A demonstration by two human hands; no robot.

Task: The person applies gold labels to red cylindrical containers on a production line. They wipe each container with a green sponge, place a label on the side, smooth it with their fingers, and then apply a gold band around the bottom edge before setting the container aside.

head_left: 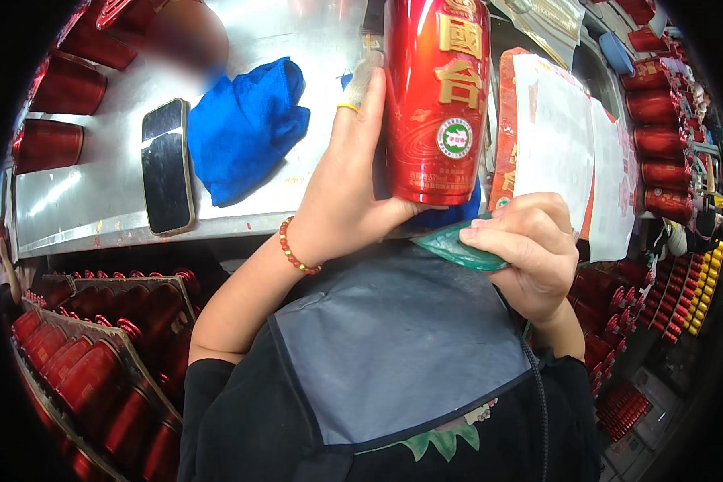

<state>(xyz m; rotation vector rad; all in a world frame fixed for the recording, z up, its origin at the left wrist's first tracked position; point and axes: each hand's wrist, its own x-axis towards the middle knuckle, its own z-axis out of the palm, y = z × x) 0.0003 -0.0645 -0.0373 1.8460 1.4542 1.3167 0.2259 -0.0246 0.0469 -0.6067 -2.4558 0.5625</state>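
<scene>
My left hand [347, 181] grips a tall glossy red bottle [435, 104] with gold characters and a round label, holding it upright above the near edge of the metal table [96, 201]. A gold ring sits on one finger and a red bead bracelet [295, 251] on the wrist. My right hand [530, 245] is just below and to the right of the bottle's base, pinching a flat green object [458, 247] against it. What the green object is stays unclear.
A blue cloth [245, 128] and a black phone [166, 165] lie on the table to the left. Red bottles [60, 88] line the far left and the right side [659, 136]. Crates of red bottles [96, 353] stand lower left. White sheets on a red box [562, 153] lie at right.
</scene>
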